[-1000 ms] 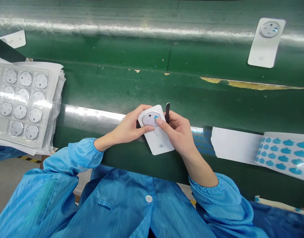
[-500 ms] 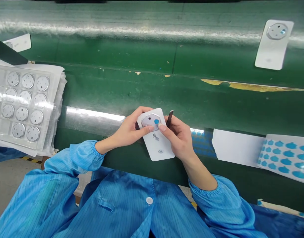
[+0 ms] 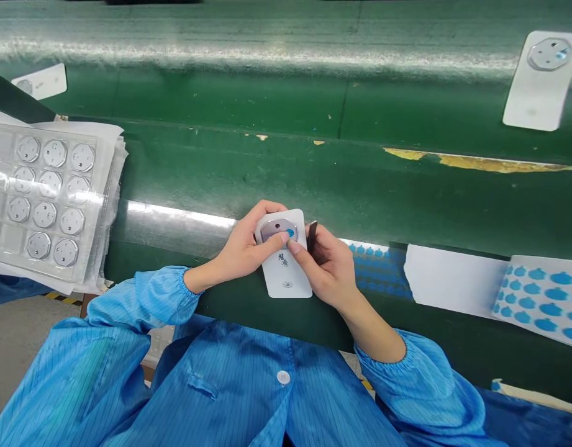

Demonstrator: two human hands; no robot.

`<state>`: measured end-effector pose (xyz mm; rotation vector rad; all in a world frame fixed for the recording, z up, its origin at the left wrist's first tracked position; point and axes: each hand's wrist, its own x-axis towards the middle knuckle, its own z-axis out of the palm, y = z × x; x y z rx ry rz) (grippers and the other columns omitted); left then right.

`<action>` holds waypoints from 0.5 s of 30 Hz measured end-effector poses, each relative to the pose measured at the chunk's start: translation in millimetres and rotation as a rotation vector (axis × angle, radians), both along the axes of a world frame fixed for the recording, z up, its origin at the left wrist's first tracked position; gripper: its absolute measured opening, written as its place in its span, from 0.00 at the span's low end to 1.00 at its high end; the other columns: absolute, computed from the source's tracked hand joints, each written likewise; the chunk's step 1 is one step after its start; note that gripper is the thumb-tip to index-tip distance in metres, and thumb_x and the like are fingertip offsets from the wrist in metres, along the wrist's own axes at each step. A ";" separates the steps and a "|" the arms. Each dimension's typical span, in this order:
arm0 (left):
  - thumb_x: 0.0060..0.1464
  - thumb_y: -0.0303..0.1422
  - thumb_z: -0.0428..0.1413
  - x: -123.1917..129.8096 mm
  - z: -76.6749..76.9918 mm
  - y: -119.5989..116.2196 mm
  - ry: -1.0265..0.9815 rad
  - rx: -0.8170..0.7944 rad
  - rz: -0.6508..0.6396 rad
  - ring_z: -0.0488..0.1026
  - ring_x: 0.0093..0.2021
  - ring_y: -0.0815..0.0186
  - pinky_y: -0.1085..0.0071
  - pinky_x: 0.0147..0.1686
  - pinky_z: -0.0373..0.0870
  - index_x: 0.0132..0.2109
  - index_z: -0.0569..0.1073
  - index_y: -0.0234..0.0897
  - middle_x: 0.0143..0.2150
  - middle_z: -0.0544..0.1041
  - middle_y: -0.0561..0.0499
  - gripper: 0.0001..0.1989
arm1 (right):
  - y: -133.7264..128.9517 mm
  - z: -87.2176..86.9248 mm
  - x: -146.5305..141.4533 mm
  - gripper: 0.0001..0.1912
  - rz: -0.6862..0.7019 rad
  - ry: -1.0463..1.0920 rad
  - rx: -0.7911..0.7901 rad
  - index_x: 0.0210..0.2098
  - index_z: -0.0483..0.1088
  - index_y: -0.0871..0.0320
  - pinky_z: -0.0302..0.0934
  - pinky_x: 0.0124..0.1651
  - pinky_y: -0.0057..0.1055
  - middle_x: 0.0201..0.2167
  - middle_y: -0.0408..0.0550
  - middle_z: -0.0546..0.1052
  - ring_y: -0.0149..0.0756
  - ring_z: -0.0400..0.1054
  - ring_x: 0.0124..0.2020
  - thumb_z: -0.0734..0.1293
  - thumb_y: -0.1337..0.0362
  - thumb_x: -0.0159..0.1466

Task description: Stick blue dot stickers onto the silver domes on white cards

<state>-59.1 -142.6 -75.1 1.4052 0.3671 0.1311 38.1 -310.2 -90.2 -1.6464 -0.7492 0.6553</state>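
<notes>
My left hand (image 3: 241, 245) grips a white rounded panel (image 3: 292, 273) by its upper left side, thumb lying across the panel's face. Set in the panel's upper part is a silvery, many-sided plate (image 3: 271, 231) with a dark hole. A small blue sticker (image 3: 290, 233) sits on that plate, right at my left thumb tip. My right hand (image 3: 330, 264) closes on the panel's right edge, its thumb tip just below the sticker. A slim dark tool (image 3: 312, 236), tweezers-like, sticks up from my curled right fingers. Black markings show lower on the panel.
At left, a clear tray (image 3: 53, 192) of silvery plates lies on stacked sheets. A sheet of blue stickers (image 3: 541, 295) and white backing paper (image 3: 453, 279) lie at right. Similar white panels rest at the far right (image 3: 532, 93) and far left (image 3: 53, 79).
The panel has turned more upright and shifted slightly left. My left thumb has moved right onto the blue sticker's edge, while my right thumb has slid down and left.
</notes>
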 end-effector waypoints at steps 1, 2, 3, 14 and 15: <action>0.63 0.42 0.63 -0.2 0.3 1.0 0.001 -0.004 -0.018 0.67 0.30 0.72 0.76 0.27 0.65 0.51 0.69 0.41 0.38 0.71 0.54 0.16 | -0.2 0.9 0.1 0.09 -0.007 0.045 -0.002 0.39 0.70 0.53 0.55 0.26 0.32 0.27 0.41 0.69 0.32 0.60 0.25 0.70 0.55 0.72; 0.63 0.42 0.62 -0.4 0.4 1.8 0.000 -0.013 -0.035 0.67 0.30 0.72 0.76 0.27 0.65 0.52 0.69 0.41 0.38 0.71 0.54 0.16 | -0.2 1.8 0.3 0.10 -0.015 0.088 -0.002 0.40 0.71 0.53 0.56 0.26 0.32 0.28 0.42 0.70 0.33 0.62 0.25 0.70 0.54 0.72; 0.64 0.42 0.61 -0.6 0.2 2.3 0.001 -0.026 -0.050 0.67 0.30 0.72 0.76 0.27 0.65 0.52 0.68 0.41 0.38 0.71 0.54 0.16 | -0.1 2.8 0.6 0.11 -0.023 0.128 -0.003 0.39 0.72 0.53 0.56 0.25 0.31 0.28 0.42 0.71 0.33 0.62 0.25 0.71 0.53 0.71; 0.67 0.36 0.58 -3.6 -10.2 0.1 -0.152 0.197 -0.224 0.71 0.38 0.66 0.71 0.35 0.70 0.63 0.63 0.41 0.45 0.73 0.49 0.21 | 0.0 8.6 5.5 0.21 -0.162 0.281 -0.056 0.30 0.71 0.55 0.55 0.24 0.29 0.23 0.40 0.68 0.31 0.61 0.22 0.75 0.45 0.64; 0.67 0.36 0.58 -3.5 -10.3 0.8 -0.127 0.153 -0.222 0.71 0.38 0.66 0.71 0.35 0.70 0.63 0.63 0.42 0.45 0.73 0.49 0.21 | 0.2 9.5 5.9 0.20 -0.154 0.304 -0.060 0.32 0.72 0.55 0.56 0.24 0.29 0.24 0.41 0.70 0.32 0.63 0.23 0.75 0.45 0.64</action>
